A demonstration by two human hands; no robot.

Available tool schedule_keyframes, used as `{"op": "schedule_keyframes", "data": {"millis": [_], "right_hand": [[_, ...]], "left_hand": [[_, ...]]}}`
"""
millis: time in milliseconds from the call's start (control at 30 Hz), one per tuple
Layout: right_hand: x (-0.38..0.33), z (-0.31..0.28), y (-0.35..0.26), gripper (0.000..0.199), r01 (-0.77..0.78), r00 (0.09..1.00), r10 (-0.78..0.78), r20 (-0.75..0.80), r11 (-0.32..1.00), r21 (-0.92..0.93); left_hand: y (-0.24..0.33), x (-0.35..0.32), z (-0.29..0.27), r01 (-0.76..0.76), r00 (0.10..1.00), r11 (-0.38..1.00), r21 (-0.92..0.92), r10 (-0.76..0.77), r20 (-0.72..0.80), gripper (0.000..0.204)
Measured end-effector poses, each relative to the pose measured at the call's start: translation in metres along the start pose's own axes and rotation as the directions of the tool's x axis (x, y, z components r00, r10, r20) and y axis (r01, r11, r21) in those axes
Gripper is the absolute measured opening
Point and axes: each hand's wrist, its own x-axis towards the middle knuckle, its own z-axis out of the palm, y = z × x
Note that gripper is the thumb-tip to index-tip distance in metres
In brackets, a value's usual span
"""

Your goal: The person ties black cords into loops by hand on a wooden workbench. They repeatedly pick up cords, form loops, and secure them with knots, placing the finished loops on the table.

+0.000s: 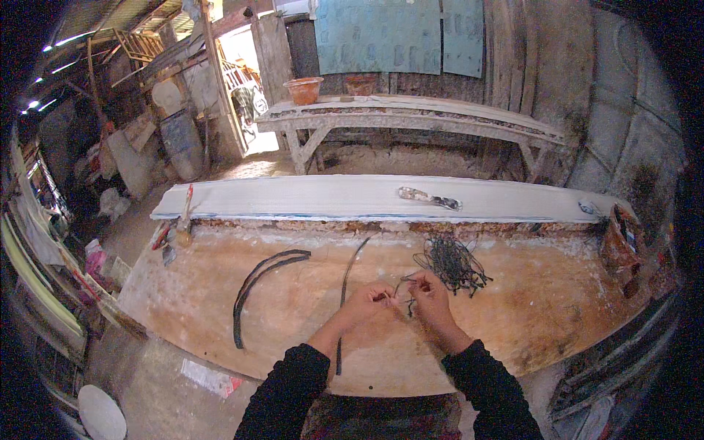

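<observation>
Over the middle of the worn wooden table (198, 293), my two hands are close together. Between the thumb and fingers of my right hand (433, 299) is a thin black cord (400, 287), bent in a small loop, with a dark end hanging below the fingers. My left hand (364, 302) is pinched beside it; what its fingertips hold is too small to make out. A long black strip (347, 282) passes under my left wrist. Beyond my right hand lies a tangled pile of thin black cords (453, 262).
Two curved black strips (249, 286) lie at left. A raised white board (308, 196) along the far edge bears a stained handled tool (431, 198). A brush (185, 220) leans at left, a reddish-brown container (622, 242) stands at right. Behind is a bench (411, 110) with pots.
</observation>
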Motion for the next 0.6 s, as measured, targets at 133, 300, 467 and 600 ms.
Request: {"op": "schedule_keyframes", "data": {"millis": [133,300,467,600], "right_hand": [[0.008,-0.008,-0.005,0.010,0.123,0.986,-0.144,-0.083,0.967,-0.223],[0.007,-0.007,-0.005,0.011,0.145,0.980,-0.174,-0.092,0.955,-0.258],[0.008,-0.007,0.001,0.011,0.104,0.986,-0.138,-0.095,0.949,-0.296],[0.008,-0.006,0.002,0.011,0.106,0.986,-0.136,-0.101,0.961,-0.256]], "left_hand": [[0.005,-0.003,0.009,0.049,0.964,0.997,-0.063,-0.031,0.264,0.008],[0.006,-0.004,0.016,0.093,0.968,0.994,-0.054,-0.078,0.240,0.013],[0.020,-0.004,0.007,0.122,0.974,0.991,0.057,-0.130,0.187,0.016],[0.012,-0.006,0.012,0.064,0.963,0.980,0.188,-0.110,0.247,0.015]]}}
